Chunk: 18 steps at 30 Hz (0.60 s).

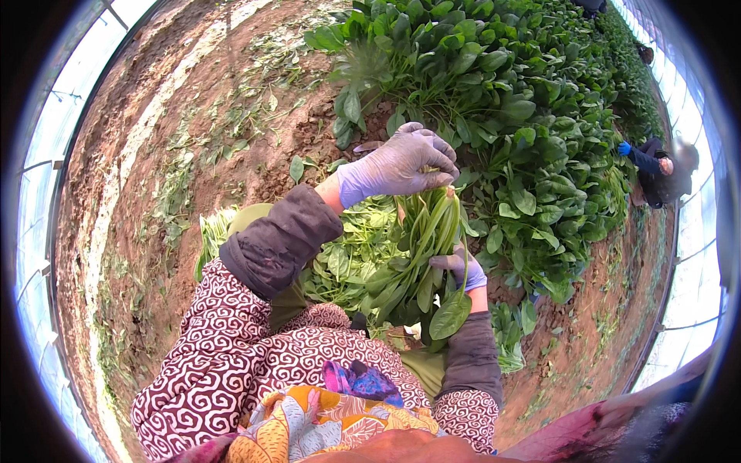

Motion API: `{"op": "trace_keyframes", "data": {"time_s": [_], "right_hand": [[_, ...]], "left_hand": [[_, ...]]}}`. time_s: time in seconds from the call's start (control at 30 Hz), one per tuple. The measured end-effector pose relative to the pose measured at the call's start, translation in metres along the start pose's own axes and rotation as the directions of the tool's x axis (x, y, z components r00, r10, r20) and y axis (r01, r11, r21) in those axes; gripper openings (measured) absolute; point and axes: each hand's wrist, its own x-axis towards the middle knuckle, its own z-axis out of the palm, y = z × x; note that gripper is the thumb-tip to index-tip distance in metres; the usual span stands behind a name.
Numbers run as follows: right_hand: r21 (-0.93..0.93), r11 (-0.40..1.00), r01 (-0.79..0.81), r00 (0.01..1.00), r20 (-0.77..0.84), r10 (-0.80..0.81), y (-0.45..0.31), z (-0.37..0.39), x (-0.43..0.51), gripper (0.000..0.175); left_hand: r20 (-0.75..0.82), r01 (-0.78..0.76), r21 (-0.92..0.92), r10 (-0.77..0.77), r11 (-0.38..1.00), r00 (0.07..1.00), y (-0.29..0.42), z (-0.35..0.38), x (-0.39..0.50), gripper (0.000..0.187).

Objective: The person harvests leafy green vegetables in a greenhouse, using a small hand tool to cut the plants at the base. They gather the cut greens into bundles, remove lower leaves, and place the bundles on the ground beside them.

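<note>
In a purple glove soiled grey, my left hand curls its fingers together at the root ends of a bunch of spinach. Pale stem bits show between the thumb and fingers. Lower on the bunch, my right hand, gloved alike, grips it from the right side; leaves hide part of its fingers. The bunch is held roots up, its leaves hanging towards my lap. Below it lies a heap of cut spinach on the ground between my knees.
Dense standing spinach fills the upper right. Bare soil with scattered leaves is on the left. Spinach bundles lie by my left knee and right leg. A person crouches far right, beside the greenhouse's plastic wall.
</note>
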Motion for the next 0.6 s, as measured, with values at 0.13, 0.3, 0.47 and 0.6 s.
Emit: {"op": "trace_keyframes", "data": {"time_s": [0.13, 0.3, 0.47, 0.6], "right_hand": [[-0.318, 0.946, 0.067, 0.997, -0.019, -0.077, -0.013, 0.002, -0.002, 0.062], [-0.568, 0.796, 0.211, 0.967, 0.002, -0.255, -0.018, 0.001, 0.003, 0.064], [-0.728, 0.626, 0.280, 0.940, 0.074, -0.334, -0.016, 0.003, 0.007, 0.064], [-0.811, 0.503, 0.299, 0.926, 0.119, -0.359, -0.018, 0.005, 0.007, 0.068]], "left_hand": [[0.155, 0.020, -0.091, -0.006, 0.996, 0.988, -0.011, -0.006, -0.003, 0.017], [-0.101, 0.434, -0.028, -0.435, 0.900, 0.895, -0.017, -0.012, -0.003, 0.020], [0.263, 0.113, -0.037, -0.100, 0.993, 0.960, -0.007, -0.001, -0.009, 0.020], [0.366, 0.073, 0.145, -0.122, 0.987, 0.923, -0.006, 0.010, -0.009, 0.018]]}}
